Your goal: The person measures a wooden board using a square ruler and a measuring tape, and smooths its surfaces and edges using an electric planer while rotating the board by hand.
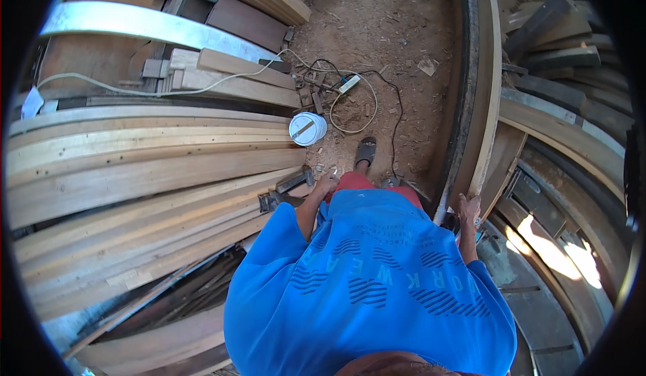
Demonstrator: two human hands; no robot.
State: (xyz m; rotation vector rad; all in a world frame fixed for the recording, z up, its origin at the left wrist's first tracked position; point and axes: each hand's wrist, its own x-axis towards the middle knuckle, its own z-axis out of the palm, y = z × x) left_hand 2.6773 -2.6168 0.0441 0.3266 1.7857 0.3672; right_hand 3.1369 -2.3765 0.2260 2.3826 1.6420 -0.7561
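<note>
My left hand (328, 183) is low beside my left knee, fingers curled, with a small pale bit showing at the fingertips that is too small to name. Near it a dark metal clamp (270, 201) sits at the end of the stacked boards (155, 204). On the other side, my right hand (469, 209) is at the near end of a long upright-edged wooden plank (486, 107), its fingers bent against the wood. Part of that grip is hidden. Below the wrist is a dark object I cannot make out.
A white bucket (307, 129) with a strip on its lid stands by the boards. A power strip (348, 84) and looping cables lie on the dirt floor (404, 32) among wood chips. More timber (558, 59) is piled at right.
</note>
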